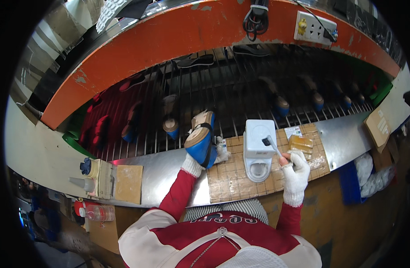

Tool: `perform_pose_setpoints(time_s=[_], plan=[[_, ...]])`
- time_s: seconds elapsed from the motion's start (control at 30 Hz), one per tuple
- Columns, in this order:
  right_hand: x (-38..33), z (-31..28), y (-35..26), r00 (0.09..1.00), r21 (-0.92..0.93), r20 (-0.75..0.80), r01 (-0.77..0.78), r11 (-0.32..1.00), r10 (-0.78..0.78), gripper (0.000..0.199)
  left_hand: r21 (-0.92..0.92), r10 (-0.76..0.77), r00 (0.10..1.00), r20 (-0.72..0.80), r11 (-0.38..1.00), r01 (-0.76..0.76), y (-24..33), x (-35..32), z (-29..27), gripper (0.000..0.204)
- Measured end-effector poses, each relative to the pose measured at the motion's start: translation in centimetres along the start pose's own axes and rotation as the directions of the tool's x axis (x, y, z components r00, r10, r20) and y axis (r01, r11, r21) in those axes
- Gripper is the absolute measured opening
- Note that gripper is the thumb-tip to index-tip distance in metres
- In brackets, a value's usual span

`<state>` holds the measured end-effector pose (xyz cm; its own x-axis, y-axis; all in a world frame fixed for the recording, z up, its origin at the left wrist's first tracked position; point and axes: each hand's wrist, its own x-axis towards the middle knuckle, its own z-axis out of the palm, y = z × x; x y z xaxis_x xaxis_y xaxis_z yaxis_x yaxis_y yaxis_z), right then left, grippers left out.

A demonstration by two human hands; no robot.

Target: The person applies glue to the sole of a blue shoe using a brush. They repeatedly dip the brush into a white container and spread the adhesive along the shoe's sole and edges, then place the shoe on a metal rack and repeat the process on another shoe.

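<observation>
My left hand (223, 153), in a white knit glove, is wrapped round a blue shoe upper on a last (198, 152). A black band crosses the shoe, its tan underside faces up, and it hides most of those fingers. My right hand (296, 175), gloved with bare fingertips, pinches the pale handle of a small brush (274, 145). The brush's dark bristles are over the top of a white dispenser (258, 134) with a round cup (259, 169) at its front. That dispenser stands on a taped cardboard sheet (231, 183), between my hands.
A rack of metal rods (231, 107) carries several shoes under an orange frame (169, 30). An amber block (300, 144) lies right of the dispenser. A machine part with a nozzle (98, 178) and a tan board (128, 183) are at left; a blue bin (351, 184) is at right.
</observation>
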<state>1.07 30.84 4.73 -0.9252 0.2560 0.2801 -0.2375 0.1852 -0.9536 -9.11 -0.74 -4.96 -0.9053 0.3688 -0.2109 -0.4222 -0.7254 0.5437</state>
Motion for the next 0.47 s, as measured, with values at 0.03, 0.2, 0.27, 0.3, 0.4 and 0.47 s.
perform_pose_setpoints(time_s=[0.03, 0.2, 0.27, 0.3, 0.4, 0.47], plan=[[0.0, -0.5, 0.3, 0.999, 0.003, -0.024, -0.026, 1.0, 0.027, 0.018, -0.397, -0.19, 0.974, 0.127, 0.89, 0.225, 0.6, 1.3, -0.1, 0.055], [-0.1, -2.2, 1.1, 0.987, 0.007, -0.112, -0.116, 0.993, 0.116, 0.018, -0.505, -0.202, 0.979, 0.0, 0.845, 0.174, 1.2, 6.6, 0.7, 0.046], [-0.3, -2.6, 1.1, 0.985, -0.012, -0.132, -0.117, 0.993, 0.114, 0.017, -0.707, -0.358, 0.921, -0.154, 0.691, 0.15, 2.0, 9.4, 1.3, 0.05], [-0.4, -2.8, 1.2, 0.986, 0.0, -0.126, -0.106, 0.994, 0.105, 0.017, -0.748, -0.387, 0.899, -0.204, 0.654, 0.112, 2.0, 10.6, 1.5, 0.051], [-0.2, -2.8, 2.1, 0.983, 0.003, -0.147, -0.112, 0.994, 0.112, 0.016, -0.774, -0.237, 0.903, -0.358, 0.616, -0.146, 0.9, 12.1, 1.7, 0.052], [0.2, -2.7, 3.1, 0.986, 0.055, -0.126, -0.107, 0.993, 0.113, 0.019, -0.801, -0.307, 0.876, -0.371, 0.583, -0.135, 0.7, 12.8, 1.7, 0.053]])
